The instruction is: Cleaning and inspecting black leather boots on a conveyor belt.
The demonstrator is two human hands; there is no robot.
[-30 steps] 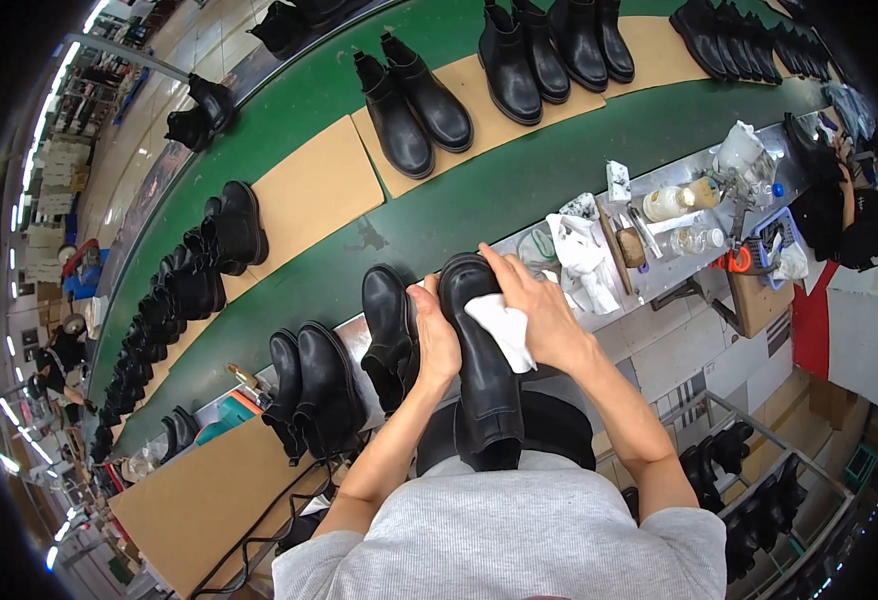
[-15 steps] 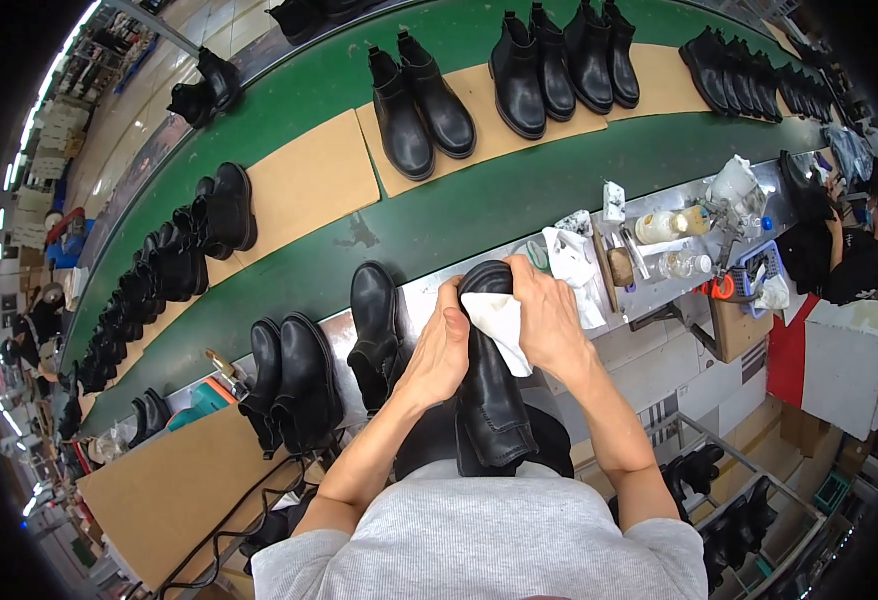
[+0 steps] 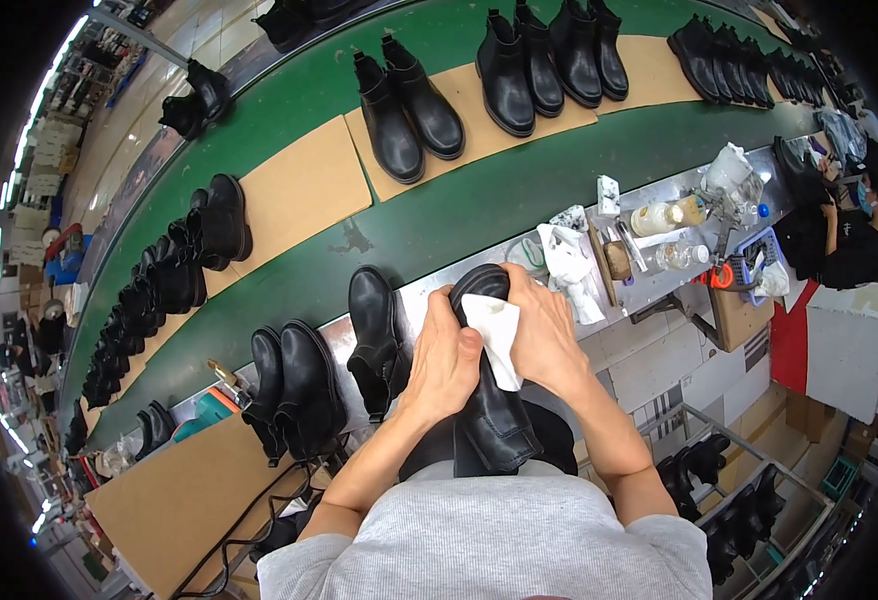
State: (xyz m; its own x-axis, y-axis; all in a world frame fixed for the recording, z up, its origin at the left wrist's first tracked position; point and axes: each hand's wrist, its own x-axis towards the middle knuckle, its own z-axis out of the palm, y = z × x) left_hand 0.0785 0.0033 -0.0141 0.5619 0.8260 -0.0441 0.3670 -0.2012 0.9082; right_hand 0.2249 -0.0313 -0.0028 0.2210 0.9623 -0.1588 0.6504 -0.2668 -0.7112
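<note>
A black leather ankle boot (image 3: 499, 425) lies lengthwise in front of my body, its toe pointing away and its shaft near my lap. My left hand (image 3: 444, 362) is wrapped round the left side of its front part, thumb on top. On the right side, my right hand (image 3: 541, 328) grips the boot and a white cloth (image 3: 495, 330) that drapes over the upper. The fingertips under the toe are hidden. To the left, another black boot (image 3: 374, 325) stands alone on the metal bench edge (image 3: 421, 300).
A pair of black boots (image 3: 304, 385) stands farther left. Bottles (image 3: 667, 216), a wooden-handled brush (image 3: 618, 262) and white rags (image 3: 565, 262) lie to the right. Beyond runs a green conveyor (image 3: 439, 215) with rows of boots on cardboard. A person in black (image 3: 854, 245) sits at far right.
My left thumb has shifted inward over the boot, onto the cloth's left edge. The cloth hangs in a different fold. The whole view has moved slightly.
</note>
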